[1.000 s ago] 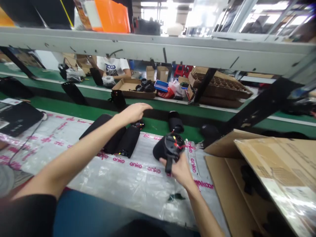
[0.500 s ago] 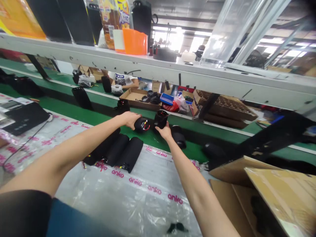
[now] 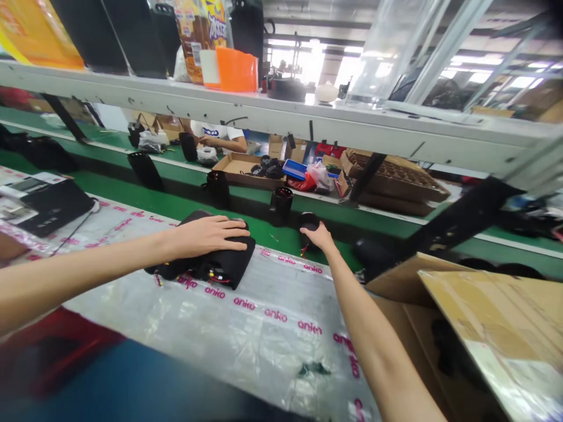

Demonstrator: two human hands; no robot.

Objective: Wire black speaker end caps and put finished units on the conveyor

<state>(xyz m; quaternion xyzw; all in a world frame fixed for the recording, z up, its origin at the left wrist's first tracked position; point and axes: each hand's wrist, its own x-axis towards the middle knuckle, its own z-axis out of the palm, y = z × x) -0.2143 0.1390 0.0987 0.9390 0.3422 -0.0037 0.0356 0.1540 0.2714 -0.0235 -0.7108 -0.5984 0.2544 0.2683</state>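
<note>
My left hand (image 3: 211, 235) is laid across a black cylinder (image 3: 214, 266) with wires at its near end, its fingers over the top and its thumb hidden. This cylinder rests on or against other black cylinders (image 3: 241, 261) lying on the plastic-covered table. Farther right, my right hand (image 3: 319, 235) grips another black cylinder (image 3: 309, 221) at the near edge of the green belt. Red wires hang from its lower end. A black cylinder (image 3: 281, 202) stands upright on the belt between my hands, and another (image 3: 217, 190) stands beyond my left hand.
A white shelf (image 3: 272, 120) crosses above the green belt (image 3: 259, 230). An open cardboard box (image 3: 484, 316) stands at the right front. A flat black device (image 3: 57, 211) with a cable lies at the left. Across the belt, a person (image 3: 224, 139) sits behind a shallow carton (image 3: 237, 164).
My left hand has brought its cylinder left and down onto the row on the table. My right hand has let go of the upright cylinder and moved right to grasp the one lying beside it.
</note>
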